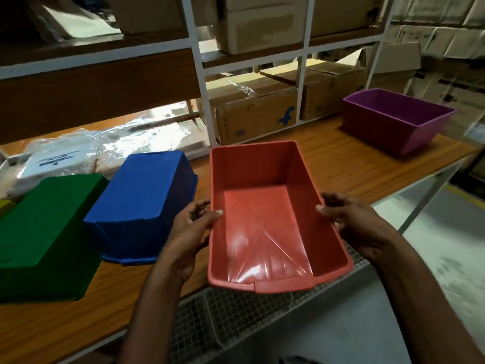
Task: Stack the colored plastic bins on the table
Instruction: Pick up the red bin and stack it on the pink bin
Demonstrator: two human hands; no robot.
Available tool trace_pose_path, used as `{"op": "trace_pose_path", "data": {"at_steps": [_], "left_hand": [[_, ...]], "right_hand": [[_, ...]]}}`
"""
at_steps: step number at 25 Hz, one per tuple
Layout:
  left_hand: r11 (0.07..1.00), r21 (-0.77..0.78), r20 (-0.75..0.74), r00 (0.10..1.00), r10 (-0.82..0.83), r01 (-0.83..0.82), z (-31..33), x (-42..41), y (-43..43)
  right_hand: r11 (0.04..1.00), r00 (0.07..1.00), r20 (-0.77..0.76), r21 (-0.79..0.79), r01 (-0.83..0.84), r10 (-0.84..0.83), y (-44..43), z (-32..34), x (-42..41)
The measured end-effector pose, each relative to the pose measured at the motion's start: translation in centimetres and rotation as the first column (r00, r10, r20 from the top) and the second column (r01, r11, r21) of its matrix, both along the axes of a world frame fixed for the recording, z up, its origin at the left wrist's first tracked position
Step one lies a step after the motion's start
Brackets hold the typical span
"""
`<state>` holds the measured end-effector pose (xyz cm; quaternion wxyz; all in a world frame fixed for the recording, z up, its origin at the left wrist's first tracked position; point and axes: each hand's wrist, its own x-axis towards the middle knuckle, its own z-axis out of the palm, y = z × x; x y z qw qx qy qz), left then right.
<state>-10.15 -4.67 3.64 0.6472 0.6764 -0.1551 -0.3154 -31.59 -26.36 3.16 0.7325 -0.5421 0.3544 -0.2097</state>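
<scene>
I hold an open red bin (pixel 265 222) upright in front of me, over the table's near edge. My left hand (pixel 193 232) grips its left wall, thumb hooked over the rim. My right hand (pixel 349 222) grips the right wall the same way. A blue bin (pixel 141 206) lies upside down on the wooden table (pixel 341 164) to the left of the red one. Further left sits an overturned green bin (pixel 44 232). A purple bin (pixel 396 119) stands upright at the far right end of the table.
Plastic-wrapped packages (pixel 65 158) lie behind the blue and green bins. Cardboard boxes (pixel 254 111) fill the white shelf frame at the table's back. A wire mesh basket (pixel 236 316) hangs below the table's front edge. A yellow sliver (pixel 4 206) shows at far left.
</scene>
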Motion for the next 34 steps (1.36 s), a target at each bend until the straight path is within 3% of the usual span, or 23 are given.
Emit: {"op": "trace_pose_path", "data": {"at_steps": [5,9,14,19,30,32,34], "left_hand": [[0.984,-0.05,-0.049,0.984,-0.171,0.169,-1.8,-2.7,3.4],[0.942,-0.101,-0.095,0.939,-0.329,0.32,-4.1,-5.4,4.9],[0.915,-0.082,-0.066,0.914,-0.401,0.396,-7.5,-11.2,4.9],[0.885,-0.019,-0.141,0.875,-0.463,0.465,-10.9,-16.7,4.5],[0.775,0.147,-0.032,0.786,-0.617,0.614,-14.9,-30.8,0.1],[0.759,0.17,-0.024,0.773,-0.634,0.628,-15.5,-34.1,-1.3],[0.754,0.201,-0.046,0.775,-0.631,0.625,-15.5,-37.8,-2.9]], "right_hand": [[0.989,0.988,0.037,-0.023,0.149,-0.149,6.3,-0.5,-5.5],[0.951,0.957,-0.075,-0.154,0.268,-0.281,11.7,-1.8,-11.5],[0.865,0.857,-0.163,-0.225,0.45,-0.488,17.3,-4.4,-17.5],[0.768,0.728,-0.254,-0.287,0.572,-0.637,20.5,-7.4,-22.2],[0.648,0.472,-0.469,-0.349,0.677,-0.746,21.4,-13.1,-35.8],[0.643,0.454,-0.494,-0.33,0.691,-0.741,20.7,-13.5,-39.2],[0.632,0.488,-0.477,-0.204,0.748,-0.731,19.5,-13.8,-43.1]]}}
